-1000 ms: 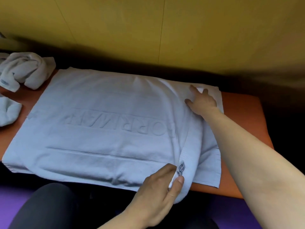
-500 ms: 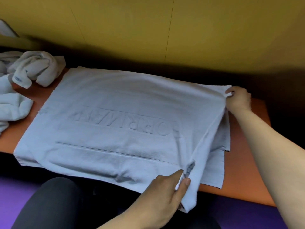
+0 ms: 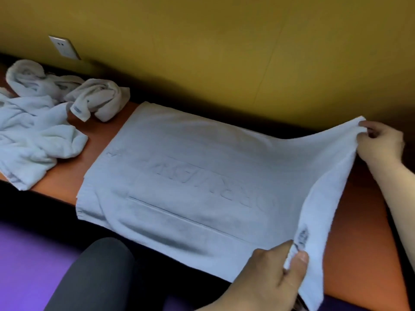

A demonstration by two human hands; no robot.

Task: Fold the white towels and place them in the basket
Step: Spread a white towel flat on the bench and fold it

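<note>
- The white towel (image 3: pixel 190 173) lies flat on the orange bench (image 3: pixel 363 221), raised lettering across its middle, its right edge lifted.
- Left hand (image 3: pixel 267 281) pinches the near corner beside a small label (image 3: pixel 303 236).
- Right hand (image 3: pixel 381 142) grips the far corner.

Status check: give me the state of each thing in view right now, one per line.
Large towel: spread flat on the orange bench, right edge lifted.
Left hand: pinching the near right corner.
Right hand: pinching the far right corner.
Other towels: crumpled, unfolded, at the left.
Basket: not in view.
</note>
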